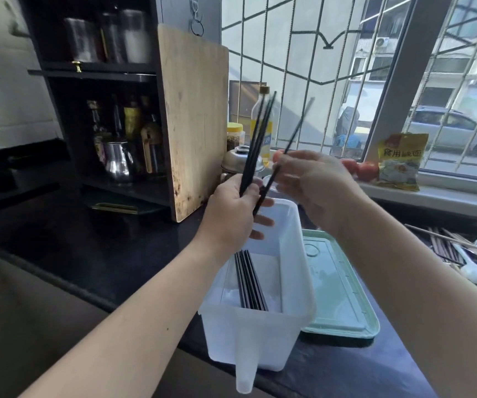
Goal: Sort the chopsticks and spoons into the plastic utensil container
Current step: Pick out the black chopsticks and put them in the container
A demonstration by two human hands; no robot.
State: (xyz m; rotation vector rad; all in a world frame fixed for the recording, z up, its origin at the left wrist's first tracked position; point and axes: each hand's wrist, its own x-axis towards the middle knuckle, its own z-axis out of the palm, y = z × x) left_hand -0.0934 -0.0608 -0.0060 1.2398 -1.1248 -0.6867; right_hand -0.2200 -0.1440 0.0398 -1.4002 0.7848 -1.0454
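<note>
The left hand [231, 211] gripped a bundle of thin black chopsticks [256, 145], tips rising above its fingers. The right hand [314, 182] pinched one more black chopstick [297, 130] over the translucent white plastic container [294, 271].

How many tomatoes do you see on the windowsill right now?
3. Two tomatoes sit side by side left of the yellow packet; a third peeks out behind the right hand. The hand may hide more.
</note>
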